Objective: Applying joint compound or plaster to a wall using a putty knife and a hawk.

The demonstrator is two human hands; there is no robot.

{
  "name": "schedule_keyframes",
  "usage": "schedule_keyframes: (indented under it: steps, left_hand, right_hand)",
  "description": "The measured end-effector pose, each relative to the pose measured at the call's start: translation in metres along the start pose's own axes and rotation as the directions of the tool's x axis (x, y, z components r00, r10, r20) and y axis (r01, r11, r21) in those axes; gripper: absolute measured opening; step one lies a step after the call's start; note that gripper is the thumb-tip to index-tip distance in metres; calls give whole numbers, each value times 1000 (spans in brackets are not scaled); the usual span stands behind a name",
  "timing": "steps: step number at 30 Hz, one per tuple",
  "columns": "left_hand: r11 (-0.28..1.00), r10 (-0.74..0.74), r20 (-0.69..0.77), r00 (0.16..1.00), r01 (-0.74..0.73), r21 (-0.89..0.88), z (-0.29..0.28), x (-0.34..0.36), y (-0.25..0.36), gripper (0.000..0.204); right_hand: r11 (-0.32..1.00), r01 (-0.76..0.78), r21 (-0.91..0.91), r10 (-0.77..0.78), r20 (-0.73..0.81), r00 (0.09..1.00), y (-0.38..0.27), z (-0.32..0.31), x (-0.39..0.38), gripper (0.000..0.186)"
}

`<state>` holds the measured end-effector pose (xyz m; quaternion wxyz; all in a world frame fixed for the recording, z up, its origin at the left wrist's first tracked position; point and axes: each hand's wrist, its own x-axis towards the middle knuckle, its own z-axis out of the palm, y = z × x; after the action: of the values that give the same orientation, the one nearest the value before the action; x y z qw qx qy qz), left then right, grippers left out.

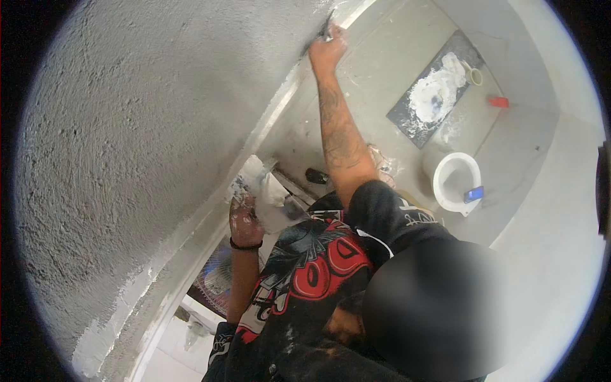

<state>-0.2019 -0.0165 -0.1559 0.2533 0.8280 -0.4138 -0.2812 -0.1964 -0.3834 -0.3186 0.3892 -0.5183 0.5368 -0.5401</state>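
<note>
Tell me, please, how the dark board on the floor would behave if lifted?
The board looks flat and rigid, so probably stiff. The white plaster heap on it likely makes it heavy and could slide if tilted. The cup at its edge might topple.

Perhaps a blue screen (pixel 473 193) atop bucket (pixel 445 191)

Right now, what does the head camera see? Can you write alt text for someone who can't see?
A person in a black and red shirt presses a small tool against the edge of a rough grey wall with a raised hand. Their other hand carries white plaster. Below lie a dark mixing board and a white bucket.
</note>
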Motion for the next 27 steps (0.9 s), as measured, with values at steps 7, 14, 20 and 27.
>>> schedule_keyframes:
  steps: [7,14,20,27]
  left_hand:
    - [671,-227,-84,970,94,-735,-4,-1,-8,34]
    - [171,-297,199,934,257,-951,-11,7,10,36]
    - [613,-68,-167,984,-90,-785,-3,5,37,28]
    - [-1,-369,121,921,130,-991,-8,5,28,33]
  right_hand:
    - [984,137,115,-156,179,971,-64,-47,-61,46]
    - [991,-24,131,29,-34,999,-50,-80,33,41]
    - [988,155,-4,-155,11,988,-101,-41,48,51]
    - [982,186,21,-187,86,979,-143,-59,-29,56]
